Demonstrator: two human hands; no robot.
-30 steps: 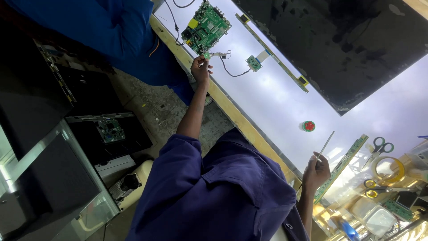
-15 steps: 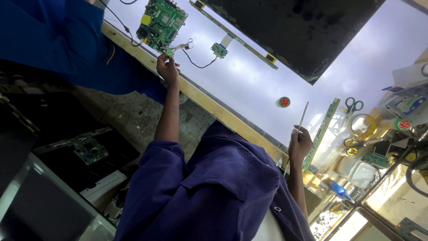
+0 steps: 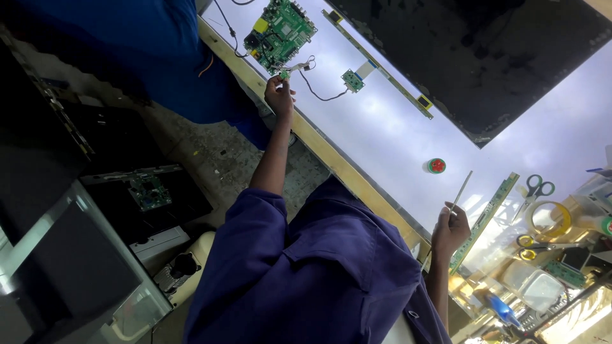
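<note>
The green circuit board (image 3: 280, 33) looks matt, studded with small shiny metal parts. The backlit panel (image 3: 382, 134) is smooth and glossy white, edged by a pale wooden strip (image 3: 331, 156). The dark sheet (image 3: 484, 57) looks matt. The overall (image 3: 312, 267) is blue woven cloth.

Green circuit board (image 3: 281, 33), red round tin (image 3: 437, 165), dark blue sleeve (image 3: 245, 255), yellow-handled scissors (image 3: 534, 247)

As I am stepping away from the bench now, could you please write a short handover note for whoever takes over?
Left hand: grip pinched on a small connector at the edge of the green circuit board.
Right hand: grip closed on a thin rod, beside the long green strip board.
Done: a cable joins the circuit board to a small green board on the lit white panel.
Left: connector not yet released.
</note>
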